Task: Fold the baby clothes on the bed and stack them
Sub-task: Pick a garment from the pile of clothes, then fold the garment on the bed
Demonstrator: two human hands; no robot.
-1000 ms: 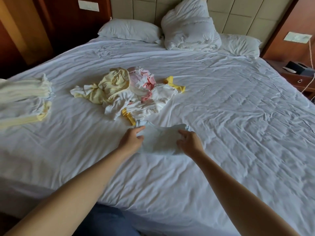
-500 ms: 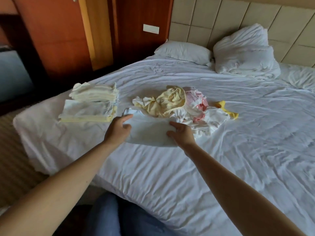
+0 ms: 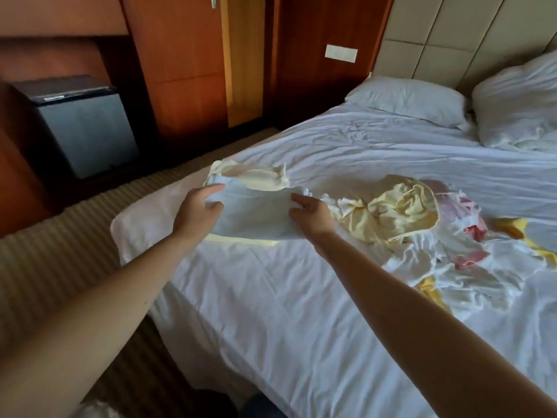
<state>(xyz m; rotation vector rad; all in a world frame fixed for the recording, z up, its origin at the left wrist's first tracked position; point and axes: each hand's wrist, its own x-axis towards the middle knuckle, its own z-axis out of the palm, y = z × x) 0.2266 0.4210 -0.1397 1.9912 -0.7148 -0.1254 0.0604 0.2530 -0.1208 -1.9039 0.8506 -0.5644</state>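
Linen on the bed [image 3: 271, 327] lies rumpled and white nearest us, and over it our arms reach toward the bed's left corner. The left hand [image 3: 197, 211] has its grip closed on the left edge of a folded white garment [image 3: 256, 215], thumb on top and fingers curled underneath. The right hand [image 3: 310, 214] pinches the right edge the same way. The garment's long axis runs left to right between the two grips, and it sits flat and level. Directly under it is the stack [image 3: 244, 242] of folded pieces: a yellow edge peeks out below the near side and cream folds show past the far side. We cannot tell whether the garment already touches the stack. We judge the coming move to be a straight lowering and release, with the left hand nearer the bed's outer corner. To the right, just beside the right hand, lies the pile of unfolded clothes [image 3: 404, 218], yellow, pink and white. Farther off are the pillows [image 3: 407, 98] and, on the floor to the left, a small fridge [image 3: 84, 125].
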